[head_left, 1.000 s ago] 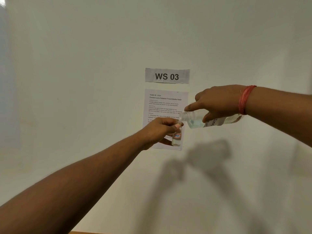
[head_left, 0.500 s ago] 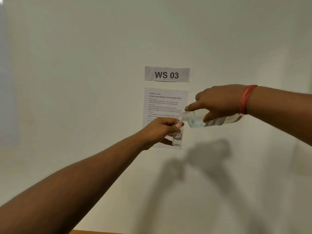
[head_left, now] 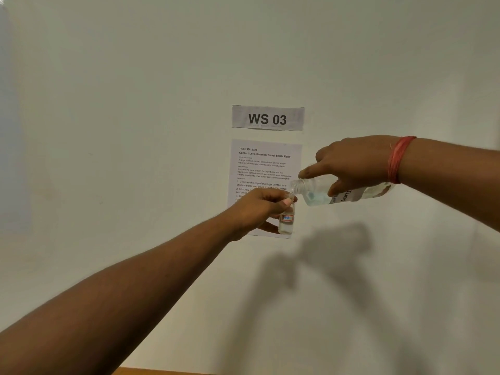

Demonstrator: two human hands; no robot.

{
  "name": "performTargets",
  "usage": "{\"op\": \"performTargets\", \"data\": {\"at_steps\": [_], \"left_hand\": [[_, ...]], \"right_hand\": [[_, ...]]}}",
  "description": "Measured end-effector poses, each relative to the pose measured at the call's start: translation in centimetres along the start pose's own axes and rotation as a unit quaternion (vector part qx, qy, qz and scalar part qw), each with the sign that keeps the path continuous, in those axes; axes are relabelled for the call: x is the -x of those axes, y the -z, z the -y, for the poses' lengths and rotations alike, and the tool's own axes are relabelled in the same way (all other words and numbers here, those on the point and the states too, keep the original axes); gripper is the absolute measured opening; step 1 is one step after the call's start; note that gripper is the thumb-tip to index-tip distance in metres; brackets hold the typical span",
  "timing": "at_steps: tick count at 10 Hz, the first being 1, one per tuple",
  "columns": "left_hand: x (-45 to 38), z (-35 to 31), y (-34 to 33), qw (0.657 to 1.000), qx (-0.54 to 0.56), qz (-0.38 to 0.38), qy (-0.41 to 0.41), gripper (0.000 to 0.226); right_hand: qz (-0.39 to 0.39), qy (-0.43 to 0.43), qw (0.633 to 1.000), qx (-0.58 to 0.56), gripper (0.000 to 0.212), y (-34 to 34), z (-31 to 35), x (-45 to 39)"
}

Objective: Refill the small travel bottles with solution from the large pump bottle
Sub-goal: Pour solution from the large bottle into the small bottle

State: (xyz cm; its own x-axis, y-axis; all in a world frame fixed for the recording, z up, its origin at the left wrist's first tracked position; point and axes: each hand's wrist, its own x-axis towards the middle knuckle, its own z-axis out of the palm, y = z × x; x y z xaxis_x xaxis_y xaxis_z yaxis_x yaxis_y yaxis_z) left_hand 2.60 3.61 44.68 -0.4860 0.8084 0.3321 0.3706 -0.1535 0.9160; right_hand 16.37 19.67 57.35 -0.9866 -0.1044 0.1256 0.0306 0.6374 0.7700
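Note:
My left hand (head_left: 261, 209) grips a small clear travel bottle (head_left: 286, 221) upright, with a little clear liquid at its bottom and a small label on its side. My right hand (head_left: 351, 165) holds the large clear bottle (head_left: 316, 193) tipped almost flat, its uncapped threaded neck pointing left and resting right at the small bottle's mouth. The index finger lies along the large bottle's shoulder. A white label with handwriting shows on the large bottle under my palm. Both bottles are held up in the air in front of the wall.
A pale wall fills the view. On it hang a "WS 03" sign (head_left: 267, 118) and a printed task sheet (head_left: 266, 169) right behind the bottles. A thin strip of wooden surface (head_left: 151, 372) shows at the bottom edge.
Both hands and bottles hold nearly the same pose; the view has shifted only slightly.

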Motion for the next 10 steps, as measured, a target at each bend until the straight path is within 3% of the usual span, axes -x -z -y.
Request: {"op": "performTargets", "data": {"at_steps": [10], "left_hand": [[0.04,0.30,-0.28,1.000,0.001,-0.002,-0.003,0.017]], "right_hand": [[0.004,0.000,1.000,0.001,0.071,-0.10,0.12,0.22]]}}
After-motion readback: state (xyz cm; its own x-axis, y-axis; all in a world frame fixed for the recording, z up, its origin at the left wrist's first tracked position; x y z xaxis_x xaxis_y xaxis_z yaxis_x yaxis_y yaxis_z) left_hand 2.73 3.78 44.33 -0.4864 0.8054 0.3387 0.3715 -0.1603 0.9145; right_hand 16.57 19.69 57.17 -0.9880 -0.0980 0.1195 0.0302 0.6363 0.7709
